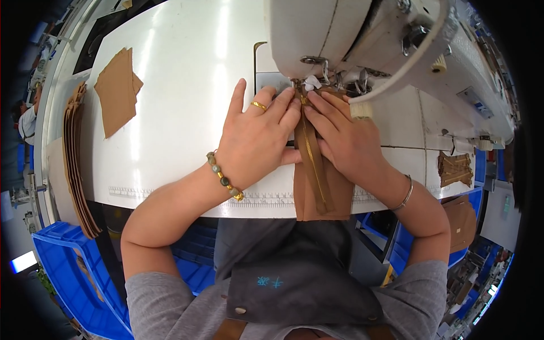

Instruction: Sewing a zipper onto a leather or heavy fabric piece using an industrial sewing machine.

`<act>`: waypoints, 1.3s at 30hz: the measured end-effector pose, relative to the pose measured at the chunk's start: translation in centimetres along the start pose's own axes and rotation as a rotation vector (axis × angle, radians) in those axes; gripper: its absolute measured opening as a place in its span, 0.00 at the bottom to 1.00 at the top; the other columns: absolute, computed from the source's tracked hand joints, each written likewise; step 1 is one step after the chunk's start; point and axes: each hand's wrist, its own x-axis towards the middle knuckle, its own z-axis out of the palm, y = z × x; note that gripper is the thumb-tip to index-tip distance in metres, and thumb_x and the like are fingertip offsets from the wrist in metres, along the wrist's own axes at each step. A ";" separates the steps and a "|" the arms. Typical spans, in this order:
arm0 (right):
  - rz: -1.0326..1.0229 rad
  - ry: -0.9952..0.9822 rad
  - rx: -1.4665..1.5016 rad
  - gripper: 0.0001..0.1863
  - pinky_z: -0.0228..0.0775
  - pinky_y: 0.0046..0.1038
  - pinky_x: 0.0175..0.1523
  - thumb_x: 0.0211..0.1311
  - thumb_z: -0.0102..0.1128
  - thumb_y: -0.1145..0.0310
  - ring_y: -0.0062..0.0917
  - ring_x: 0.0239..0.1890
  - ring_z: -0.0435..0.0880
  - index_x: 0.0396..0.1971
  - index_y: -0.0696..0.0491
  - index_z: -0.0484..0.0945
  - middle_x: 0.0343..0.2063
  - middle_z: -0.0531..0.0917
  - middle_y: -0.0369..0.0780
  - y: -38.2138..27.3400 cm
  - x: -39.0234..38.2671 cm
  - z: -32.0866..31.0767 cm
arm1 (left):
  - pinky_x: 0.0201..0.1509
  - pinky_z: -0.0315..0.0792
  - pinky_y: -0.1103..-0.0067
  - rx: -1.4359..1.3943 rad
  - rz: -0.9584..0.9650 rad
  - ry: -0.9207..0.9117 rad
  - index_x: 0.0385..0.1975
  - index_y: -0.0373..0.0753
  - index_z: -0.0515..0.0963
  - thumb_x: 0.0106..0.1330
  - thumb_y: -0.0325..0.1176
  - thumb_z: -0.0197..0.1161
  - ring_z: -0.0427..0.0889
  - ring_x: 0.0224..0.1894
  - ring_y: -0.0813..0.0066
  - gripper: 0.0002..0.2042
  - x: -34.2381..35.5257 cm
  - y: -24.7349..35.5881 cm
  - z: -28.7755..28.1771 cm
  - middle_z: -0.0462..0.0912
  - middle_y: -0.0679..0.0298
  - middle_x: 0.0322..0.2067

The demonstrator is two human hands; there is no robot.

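Observation:
A brown zipper [311, 153] with gold teeth lies lengthwise on a brown fabric piece [340, 199], running toward me from under the needle area of a white sewing machine [317, 34]. The fabric's near end reaches past the table's front edge. On the zipper's left side, my left hand [255, 129] lies with fingers stretched out, its fingertips by the presser foot and its thumb against the zipper. My right hand [352, 141] rests flat on the fabric to the right, fingertips close to the foot. What is beneath the fingertips is partly hidden.
The white table [170, 153] has a printed ruler along its front edge. Brown pieces [118, 93] lie at far left, beside a stack of brown panels [76, 153]. Small zippered pieces [455, 169] lie at right. A blue crate [65, 235] stands below left.

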 end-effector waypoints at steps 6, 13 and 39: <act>-0.055 -0.031 -0.027 0.26 0.72 0.41 0.65 0.54 0.72 0.63 0.38 0.55 0.83 0.51 0.60 0.82 0.60 0.82 0.45 -0.5 -0.3 -1.1 | 0.66 0.74 0.62 -0.025 0.166 0.060 0.59 0.42 0.80 0.50 0.40 0.75 0.80 0.60 0.64 0.32 -1.3 1.4 -0.2 0.84 0.65 0.58; -0.108 -0.134 0.254 0.22 0.74 0.44 0.64 0.53 0.73 0.62 0.44 0.58 0.81 0.44 0.61 0.82 0.56 0.81 0.51 -4.6 -5.0 -3.2 | 0.53 0.81 0.72 -0.130 0.133 0.143 0.54 0.40 0.84 0.51 0.30 0.70 0.85 0.53 0.65 0.25 -2.0 1.1 0.2 0.87 0.63 0.55; -0.134 -0.041 0.330 0.15 0.78 0.35 0.47 0.60 0.72 0.60 0.32 0.44 0.84 0.37 0.55 0.82 0.42 0.84 0.39 -0.9 -1.9 -4.0 | 0.55 0.81 0.67 -0.001 0.174 0.139 0.54 0.36 0.84 0.56 0.31 0.65 0.82 0.57 0.62 0.23 -3.6 3.1 -0.6 0.86 0.61 0.55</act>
